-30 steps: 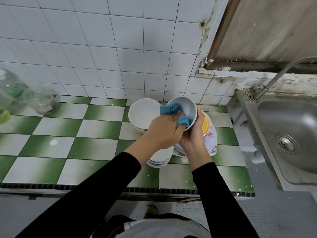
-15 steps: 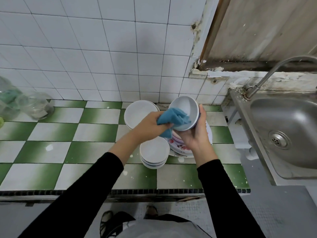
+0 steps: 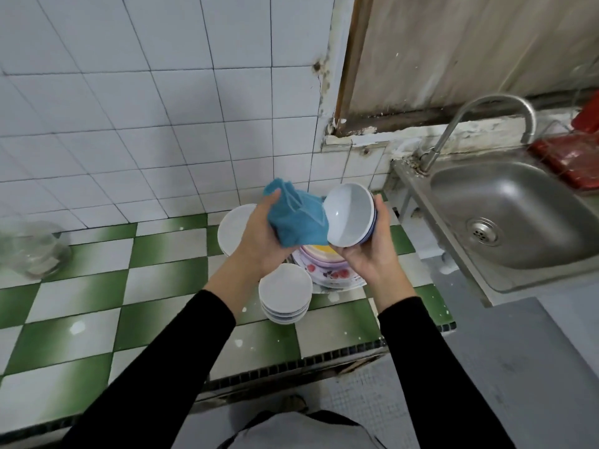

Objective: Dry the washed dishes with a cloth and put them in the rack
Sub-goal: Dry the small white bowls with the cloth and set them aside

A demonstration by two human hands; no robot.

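Note:
My right hand (image 3: 372, 257) grips a white bowl with a blue outer band (image 3: 348, 215), tilted so its inside faces left. My left hand (image 3: 259, 234) holds a blue cloth (image 3: 296, 218) just left of the bowl's rim, outside the bowl. Below the hands, on the green-and-white tiled counter (image 3: 107, 306), stand a stack of small white bowls (image 3: 285, 293), a pile of flowered plates (image 3: 327, 270) and a white dish (image 3: 233, 228) leaning by the wall. A wire rack with red items (image 3: 570, 153) shows at the far right edge.
A steel sink (image 3: 518, 215) with a curved tap (image 3: 479, 124) sits to the right of the counter. A clear glass jar (image 3: 32, 251) stands at the counter's left. White wall tiles rise behind. The counter's front edge runs just before my sleeves.
The cloth has come out of the bowl and now sits to its left. Both hands have lifted a little, and my view has swung right, showing more of the sink.

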